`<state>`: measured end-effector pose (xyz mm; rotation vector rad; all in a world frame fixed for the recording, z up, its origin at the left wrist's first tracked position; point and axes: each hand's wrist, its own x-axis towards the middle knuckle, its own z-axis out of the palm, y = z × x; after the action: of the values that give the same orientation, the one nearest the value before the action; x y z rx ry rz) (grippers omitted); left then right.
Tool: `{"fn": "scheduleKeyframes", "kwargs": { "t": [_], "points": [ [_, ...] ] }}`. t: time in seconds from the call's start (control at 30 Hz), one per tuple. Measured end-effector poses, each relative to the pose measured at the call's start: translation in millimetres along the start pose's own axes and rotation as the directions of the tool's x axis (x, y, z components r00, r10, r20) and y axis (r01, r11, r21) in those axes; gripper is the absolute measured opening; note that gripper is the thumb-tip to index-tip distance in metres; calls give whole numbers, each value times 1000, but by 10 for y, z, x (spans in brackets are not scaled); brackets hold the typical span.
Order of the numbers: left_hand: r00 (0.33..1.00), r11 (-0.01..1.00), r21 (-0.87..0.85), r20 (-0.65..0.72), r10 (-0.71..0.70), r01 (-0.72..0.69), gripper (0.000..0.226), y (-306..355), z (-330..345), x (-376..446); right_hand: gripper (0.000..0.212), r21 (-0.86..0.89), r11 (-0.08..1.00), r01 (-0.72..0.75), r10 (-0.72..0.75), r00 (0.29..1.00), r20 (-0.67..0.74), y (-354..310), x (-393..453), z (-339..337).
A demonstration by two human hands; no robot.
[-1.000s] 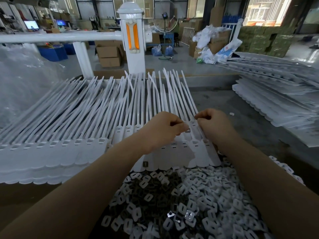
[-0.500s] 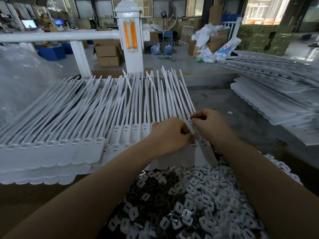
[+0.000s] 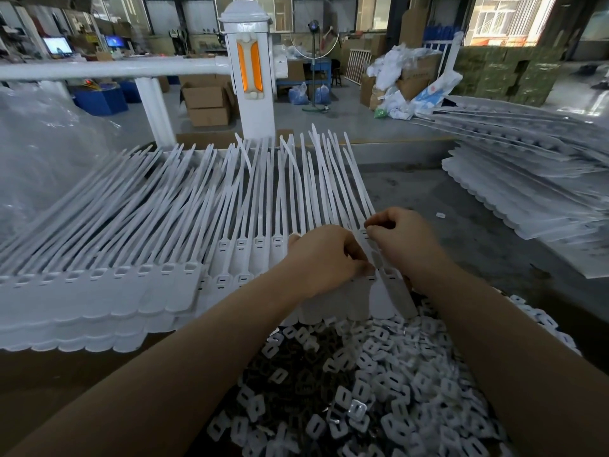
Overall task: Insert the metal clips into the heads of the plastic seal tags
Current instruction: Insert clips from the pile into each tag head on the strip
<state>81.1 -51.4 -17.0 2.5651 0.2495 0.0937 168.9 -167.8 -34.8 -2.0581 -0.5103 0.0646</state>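
a: nearest the person lay the clips (image 3: 379, 384), a loose heap of small flat pieces. how would they have handled?

b: light and stiff, i'd judge, and slick enough to slide off each other. best taken by the flat faces, one at a time.

a: and the hands just past the heap?

b: the left hand (image 3: 326, 258) was curled, fingertips pinched down at a tag head; the right hand (image 3: 403, 240) pinched the neck of the same end tag. any clip between the fingers was hidden, so i couldn't tell.

a: the tags (image 3: 230, 258) themselves?

b: a joined white row across the counter (image 3: 478, 225), heads toward the person, tails fanning away. the heads looked rigid, the tails thin and springy, so hold at the head.

a: room to move?

b: the row's right end was where the hands worked, bare counter just beside it. further right another stack (image 3: 527, 192) lay well apart; a white post (image 3: 253, 77) stood behind the tails.
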Motion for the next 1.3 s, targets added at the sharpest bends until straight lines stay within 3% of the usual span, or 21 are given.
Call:
{"fn": "scheduleKeyframes", "kwargs": {
  "t": [0.17, 0.3, 0.43, 0.57, 0.67, 0.77, 1.03, 1.3],
  "points": [
    [996, 980, -192, 65, 60, -46, 10, -74, -115, -13, 14, 21, 1000, -19, 19, 1000, 2, 4, 14, -8],
    [966, 954, -239, 136, 219, -183, 7, -152, -343, -115, 14, 25, 999, -24, 24, 1000, 3, -3, 14, -8],
    [846, 936, -191, 401, 351, -297, 11, -150, -640, -283, 15, 30, 998, -49, 49, 999, 6, -11, 19, -10],
    [704, 937, -81, 638, 311, -340, 14, -11, -604, -372, 14, 36, 997, -65, 64, 998, 17, -16, 11, -19],
    [719, 948, 84, 674, 172, -306, 25, 49, -494, -356, 14, 67, 995, -70, 68, 997, 25, -23, 10, -22],
    [737, 960, 132, 669, 98, -247, 25, 77, -492, -373, 14, 51, 997, -66, 65, 997, 31, -21, 11, -31],
    [802, 932, 276, 596, 24, -233, 35, 190, -511, -520, 14, 54, 997, -55, 54, 998, 34, -3, 0, -30],
    [788, 937, 235, 613, 62, -257, 21, 136, -530, -493, 14, 53, 997, -51, 49, 998, 28, 5, 8, -25]
  ]
}}
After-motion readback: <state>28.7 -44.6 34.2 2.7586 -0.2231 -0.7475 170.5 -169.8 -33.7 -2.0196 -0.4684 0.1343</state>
